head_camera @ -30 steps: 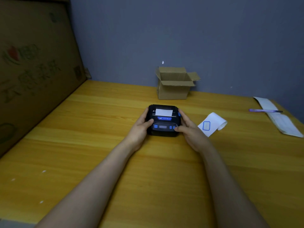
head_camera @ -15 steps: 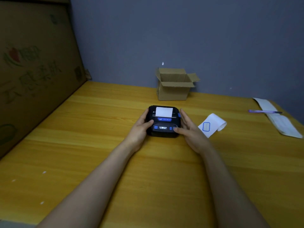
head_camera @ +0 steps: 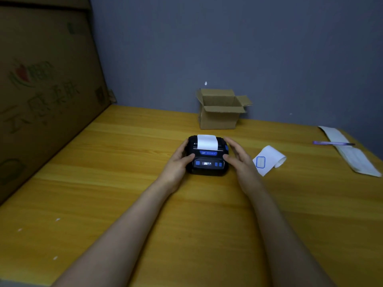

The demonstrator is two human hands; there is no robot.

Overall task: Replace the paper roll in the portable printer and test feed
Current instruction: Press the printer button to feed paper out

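left hand (head_camera: 178, 162) grips boxy black printer (head_camera: 207, 156) | right hand (head_camera: 238, 158) spread – smooth white paper (head_camera: 207, 141)

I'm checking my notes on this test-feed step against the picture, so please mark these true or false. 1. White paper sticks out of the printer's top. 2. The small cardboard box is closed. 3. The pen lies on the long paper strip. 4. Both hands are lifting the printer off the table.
1. True: a white paper strip comes out of the printer.
2. False: the cardboard box stands with its flaps open.
3. True: the pen lies across the long paper strip.
4. False: the printer rests on the table; the left hand holds its side, and the right hand is open beside it.
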